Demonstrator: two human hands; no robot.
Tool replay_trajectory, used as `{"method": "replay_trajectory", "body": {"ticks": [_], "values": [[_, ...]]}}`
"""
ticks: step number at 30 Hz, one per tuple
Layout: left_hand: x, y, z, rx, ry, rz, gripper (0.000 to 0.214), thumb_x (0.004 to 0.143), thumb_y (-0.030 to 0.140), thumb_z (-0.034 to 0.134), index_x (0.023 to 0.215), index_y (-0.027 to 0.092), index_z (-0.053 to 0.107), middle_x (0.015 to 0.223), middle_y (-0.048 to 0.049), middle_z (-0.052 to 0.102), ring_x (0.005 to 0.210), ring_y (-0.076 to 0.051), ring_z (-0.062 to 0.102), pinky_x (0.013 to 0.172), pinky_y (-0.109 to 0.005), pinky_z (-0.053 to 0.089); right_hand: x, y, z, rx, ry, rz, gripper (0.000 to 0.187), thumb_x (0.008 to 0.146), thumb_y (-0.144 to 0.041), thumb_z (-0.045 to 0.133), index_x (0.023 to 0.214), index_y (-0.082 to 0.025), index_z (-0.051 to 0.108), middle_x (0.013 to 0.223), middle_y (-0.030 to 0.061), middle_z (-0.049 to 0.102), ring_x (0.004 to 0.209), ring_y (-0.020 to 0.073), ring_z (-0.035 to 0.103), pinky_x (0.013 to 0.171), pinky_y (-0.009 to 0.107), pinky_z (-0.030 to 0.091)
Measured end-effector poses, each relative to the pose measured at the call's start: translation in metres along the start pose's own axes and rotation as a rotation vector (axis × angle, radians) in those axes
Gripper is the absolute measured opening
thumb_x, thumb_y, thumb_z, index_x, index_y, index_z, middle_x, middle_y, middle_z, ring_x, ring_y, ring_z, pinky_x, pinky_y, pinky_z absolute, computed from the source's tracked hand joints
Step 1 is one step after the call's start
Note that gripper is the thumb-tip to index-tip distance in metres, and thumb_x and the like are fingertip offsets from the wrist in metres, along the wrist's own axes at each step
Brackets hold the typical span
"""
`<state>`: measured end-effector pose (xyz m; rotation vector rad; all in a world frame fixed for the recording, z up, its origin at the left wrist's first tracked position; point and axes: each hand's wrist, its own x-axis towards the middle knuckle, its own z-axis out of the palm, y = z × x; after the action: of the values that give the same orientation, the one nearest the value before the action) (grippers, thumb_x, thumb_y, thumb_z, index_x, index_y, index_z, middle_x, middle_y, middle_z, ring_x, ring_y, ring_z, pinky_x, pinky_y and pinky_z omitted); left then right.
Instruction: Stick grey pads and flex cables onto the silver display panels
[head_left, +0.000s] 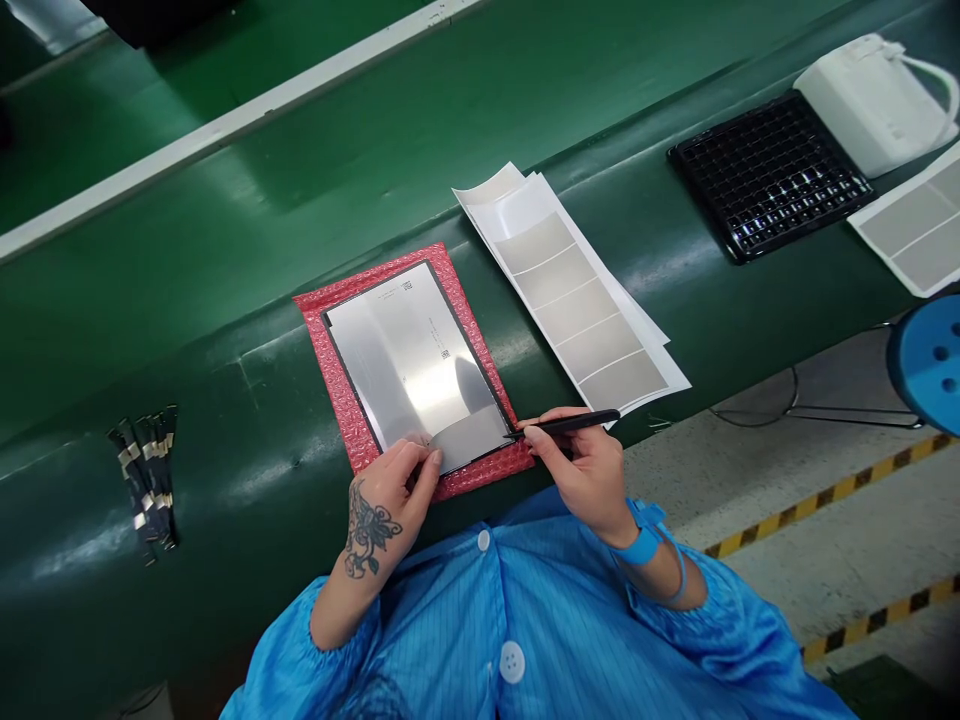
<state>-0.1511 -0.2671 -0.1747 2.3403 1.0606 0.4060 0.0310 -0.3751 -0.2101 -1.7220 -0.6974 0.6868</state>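
Panel (412,360) on red bubble wrap (337,385), near desk (247,480) edge; gap separates wrap from white sheets (577,300). Left hand (390,490) pinches grey film (472,440), contact partly hidden; right hand (589,475) grips black tweezers (581,423), tips indistinct.

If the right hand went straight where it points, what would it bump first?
Probably the grey strip over the silver panel. The right hand holds tweezers pointing that way, tips close by; touching is unclear.
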Motion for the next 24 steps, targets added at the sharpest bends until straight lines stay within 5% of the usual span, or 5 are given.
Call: {"method": "replay_trajectory", "body": {"ticks": [7,17,21,24], "values": [[0.004,0.005,-0.007,-0.126,0.107,0.024,0.027,0.092,0.021,0.054,0.065,0.018,0.053,0.056,0.0059,0.049,0.047,-0.007,0.045,0.048,-0.018,0.037,0.011,-0.017,-0.001,0.255,0.007,0.005,0.016,0.082,-0.032,0.072,0.087,-0.020,0.063,0.077,0.0011,0.076,0.058,0.0134,0.070,0.054,0.025,0.061],[0.016,0.021,-0.060,-0.091,0.141,0.253,0.014,0.094,0.018,0.053,0.085,0.016,0.062,0.071,-0.0022,0.065,0.063,-0.010,0.059,0.058,-0.020,0.048,0.034,-0.048,0.005,0.383,0.282,-0.667,0.023,0.071,-0.013,0.082,0.091,-0.018,0.073,0.073,-0.0021,0.075,0.055,0.0171,0.071,0.043,0.029,0.060],[0.011,0.022,-0.065,-0.104,0.125,0.259,0.011,0.095,0.017,0.052,0.088,0.016,0.062,0.074,-0.0030,0.066,0.065,-0.010,0.060,0.059,-0.020,0.050,0.036,-0.043,0.002,0.334,0.299,-0.704,0.034,0.068,-0.013,0.084,0.099,-0.022,0.074,0.070,-0.0038,0.073,0.056,0.0192,0.072,0.043,0.033,0.060],[0.011,0.020,-0.062,-0.118,0.130,0.268,0.010,0.094,0.017,0.053,0.088,0.016,0.060,0.073,-0.0032,0.065,0.064,-0.011,0.059,0.058,-0.020,0.049,0.037,-0.044,0.005,0.307,0.334,-0.700,0.020,0.066,-0.017,0.085,0.084,-0.019,0.075,0.064,-0.0022,0.071,0.050,0.0203,0.069,0.036,0.033,0.057]]}}
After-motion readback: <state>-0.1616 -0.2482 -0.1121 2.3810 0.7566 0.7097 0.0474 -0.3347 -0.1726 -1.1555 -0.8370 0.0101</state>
